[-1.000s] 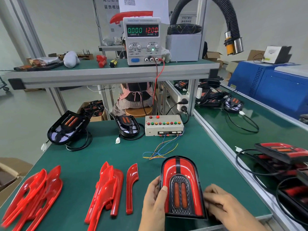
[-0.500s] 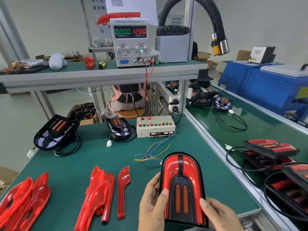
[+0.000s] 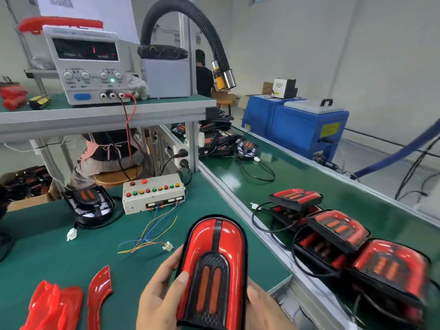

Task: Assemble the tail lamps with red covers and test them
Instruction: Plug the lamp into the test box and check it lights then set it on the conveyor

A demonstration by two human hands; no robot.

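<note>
A person holds an assembled tail lamp point(image 3: 215, 270) above the near edge of the green bench point(image 3: 71, 253), its red covers fitted on both sides of the black centre. The left hand point(image 3: 162, 294) grips the lamp's left edge, thumb lying on the black grille. The right hand point(image 3: 259, 303) wraps the lamp's right edge from below, though most of its fingers are hidden. Left of the lamp, loose red covers point(image 3: 57, 306) lie on the bench. Beyond the lamp sits a button box point(image 3: 153, 192) with coloured wires trailing toward it. Right of the lamp, finished lamps point(image 3: 340, 229), somewhat blurred, apparently lie stacked on the conveyor point(image 3: 297, 172).
</note>
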